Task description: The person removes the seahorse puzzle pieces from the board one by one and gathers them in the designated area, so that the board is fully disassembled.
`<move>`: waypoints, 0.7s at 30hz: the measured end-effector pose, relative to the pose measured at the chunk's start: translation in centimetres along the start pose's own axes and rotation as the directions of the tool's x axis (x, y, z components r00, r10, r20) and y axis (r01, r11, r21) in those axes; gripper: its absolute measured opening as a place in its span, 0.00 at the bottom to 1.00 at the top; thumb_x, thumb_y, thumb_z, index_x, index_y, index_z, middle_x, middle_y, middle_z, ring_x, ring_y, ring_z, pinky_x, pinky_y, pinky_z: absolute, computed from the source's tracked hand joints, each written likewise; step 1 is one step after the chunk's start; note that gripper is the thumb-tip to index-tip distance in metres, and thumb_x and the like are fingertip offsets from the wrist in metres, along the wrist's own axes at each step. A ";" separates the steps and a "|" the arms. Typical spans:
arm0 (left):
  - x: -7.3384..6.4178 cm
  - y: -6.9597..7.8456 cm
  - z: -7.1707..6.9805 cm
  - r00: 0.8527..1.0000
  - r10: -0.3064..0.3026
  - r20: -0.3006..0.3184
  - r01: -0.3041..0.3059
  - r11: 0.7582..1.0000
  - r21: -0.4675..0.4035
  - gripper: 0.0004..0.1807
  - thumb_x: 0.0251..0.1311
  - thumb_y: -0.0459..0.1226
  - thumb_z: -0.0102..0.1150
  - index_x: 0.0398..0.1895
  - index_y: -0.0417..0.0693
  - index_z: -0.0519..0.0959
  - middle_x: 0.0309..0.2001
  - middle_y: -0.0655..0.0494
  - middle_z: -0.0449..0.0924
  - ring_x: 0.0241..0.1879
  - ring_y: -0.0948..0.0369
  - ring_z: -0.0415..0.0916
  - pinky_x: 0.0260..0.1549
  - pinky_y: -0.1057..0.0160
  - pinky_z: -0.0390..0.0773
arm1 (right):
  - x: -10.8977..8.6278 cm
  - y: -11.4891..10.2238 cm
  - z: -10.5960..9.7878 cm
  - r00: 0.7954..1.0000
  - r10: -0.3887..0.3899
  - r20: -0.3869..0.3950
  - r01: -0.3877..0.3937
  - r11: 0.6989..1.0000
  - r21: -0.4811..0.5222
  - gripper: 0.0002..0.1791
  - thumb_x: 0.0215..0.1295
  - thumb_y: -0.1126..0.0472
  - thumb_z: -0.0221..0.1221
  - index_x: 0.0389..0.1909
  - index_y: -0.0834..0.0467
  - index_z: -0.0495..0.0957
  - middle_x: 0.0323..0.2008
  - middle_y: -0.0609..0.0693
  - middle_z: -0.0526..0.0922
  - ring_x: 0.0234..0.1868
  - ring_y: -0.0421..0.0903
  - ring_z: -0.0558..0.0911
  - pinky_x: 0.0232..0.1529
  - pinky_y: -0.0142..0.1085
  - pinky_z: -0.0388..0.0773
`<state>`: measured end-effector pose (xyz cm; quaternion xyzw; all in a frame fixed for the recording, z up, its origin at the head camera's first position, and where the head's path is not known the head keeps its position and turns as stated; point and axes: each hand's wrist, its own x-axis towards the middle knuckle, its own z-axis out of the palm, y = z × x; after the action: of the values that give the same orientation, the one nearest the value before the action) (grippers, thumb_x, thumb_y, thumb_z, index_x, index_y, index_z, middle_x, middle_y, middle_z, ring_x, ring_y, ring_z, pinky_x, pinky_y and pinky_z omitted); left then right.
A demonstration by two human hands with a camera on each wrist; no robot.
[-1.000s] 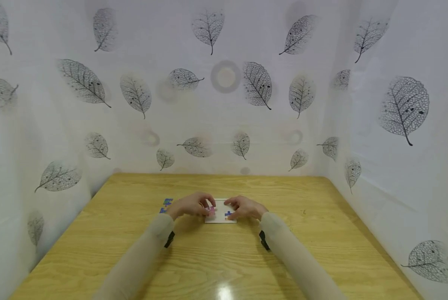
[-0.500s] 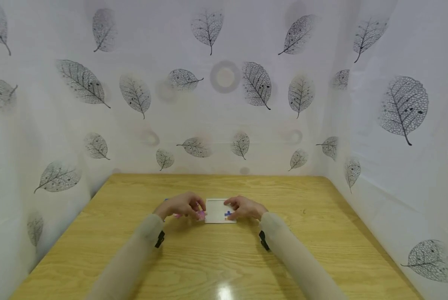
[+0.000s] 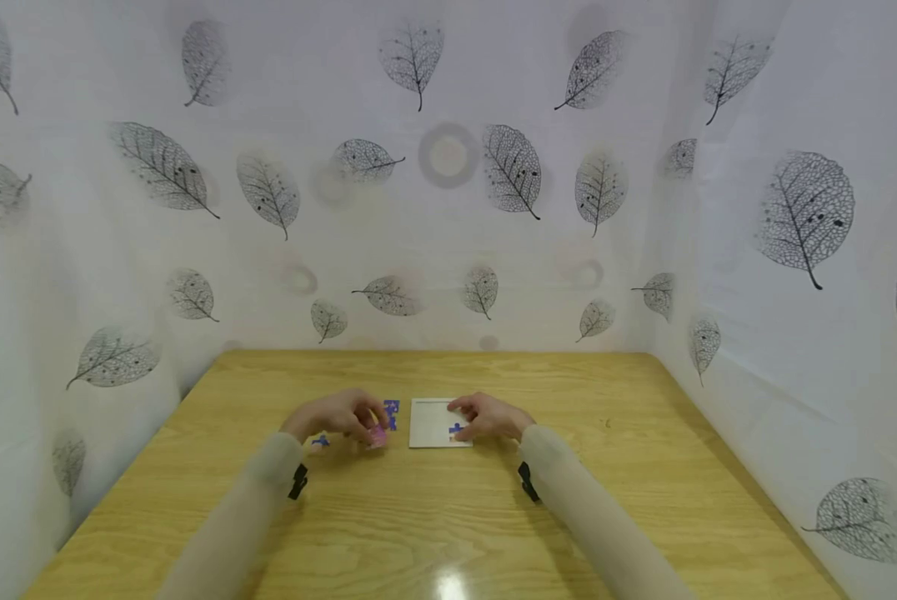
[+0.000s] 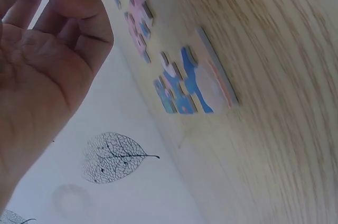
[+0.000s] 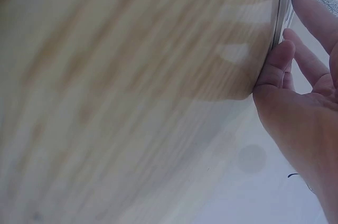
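Note:
My left hand (image 3: 339,415) pinches a pink jigsaw piece (image 3: 377,437) over the table, left of the white puzzle tray (image 3: 428,425). In the left wrist view its fingertips are cut off by the frame edge. My right hand (image 3: 491,417) rests on the tray's right side; in the right wrist view its thumb (image 5: 277,60) touches the tray's edge and other fingers reach over it. A blue jigsaw piece (image 3: 457,428) lies in the tray beside the right thumb, partly covered by that hand.
Blue jigsaw pieces (image 3: 392,415) lie just left of the tray. Another blue piece (image 3: 320,441) sits under the left wrist. The left wrist view shows pink pieces (image 4: 138,18) and blue-and-white pieces (image 4: 203,84) on the wooden table (image 3: 448,517). A leaf-print curtain (image 3: 448,233) surrounds the table.
My left hand has moved left from above the tray, carrying the pink jigsaw piece away, and blue pieces have come into view beside the tray. My right hand has stayed in place.

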<state>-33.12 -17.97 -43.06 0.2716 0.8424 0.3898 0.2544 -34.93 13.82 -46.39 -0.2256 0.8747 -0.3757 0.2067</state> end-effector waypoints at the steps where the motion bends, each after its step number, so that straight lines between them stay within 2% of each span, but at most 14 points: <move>1: -0.2 -0.2 -0.1 1.000 -0.009 -0.003 0.009 1.000 0.006 0.15 0.54 0.28 0.67 0.46 0.36 0.81 0.34 0.47 0.83 0.26 0.62 0.72 0.22 0.68 0.69 | 0.0 0.0 0.0 1.000 -0.003 -0.002 0.003 1.000 -0.003 0.31 0.58 0.63 0.68 0.64 0.58 0.73 0.54 0.54 0.74 0.49 0.46 0.70 0.56 0.44 0.71; 7: -0.9 -0.9 -0.5 0.999 -0.047 -0.014 0.047 0.998 0.029 0.15 0.53 0.30 0.68 0.46 0.38 0.82 0.33 0.50 0.82 0.26 0.63 0.72 0.22 0.69 0.69 | 0.2 0.0 -0.1 1.000 -0.021 0.006 0.021 1.000 -0.005 0.31 0.58 0.64 0.68 0.64 0.59 0.73 0.52 0.54 0.75 0.48 0.46 0.69 0.54 0.43 0.71; 12: -1.4 -1.1 -0.5 0.997 -0.074 -0.016 0.075 0.995 0.067 0.16 0.51 0.31 0.69 0.45 0.39 0.82 0.34 0.50 0.82 0.32 0.60 0.76 0.29 0.64 0.78 | 0.1 0.1 -0.1 1.000 -0.026 0.000 0.026 1.000 -0.012 0.31 0.58 0.64 0.68 0.63 0.60 0.73 0.51 0.54 0.75 0.47 0.46 0.69 0.53 0.42 0.70; 15: -1.7 -1.3 -0.5 0.998 -0.061 -0.018 0.062 0.993 0.098 0.15 0.51 0.31 0.69 0.44 0.40 0.83 0.35 0.50 0.82 0.34 0.59 0.77 0.35 0.61 0.81 | 0.1 -0.1 -0.1 1.000 -0.024 -0.005 0.024 1.000 -0.014 0.31 0.58 0.64 0.68 0.63 0.60 0.73 0.50 0.54 0.75 0.46 0.46 0.68 0.53 0.42 0.70; 21: -2.0 -1.8 -0.4 0.999 -0.033 -0.014 0.035 0.991 0.133 0.14 0.52 0.32 0.69 0.44 0.40 0.83 0.35 0.49 0.81 0.33 0.60 0.75 0.33 0.64 0.78 | 0.0 -0.1 0.0 1.000 -0.017 -0.004 0.017 1.000 0.000 0.31 0.58 0.64 0.69 0.63 0.60 0.73 0.53 0.54 0.75 0.50 0.47 0.71 0.57 0.45 0.71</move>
<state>-32.40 -20.44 -43.82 0.2712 0.8724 0.3302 0.2373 -34.96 13.75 -46.32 -0.2323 0.8732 -0.3778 0.2020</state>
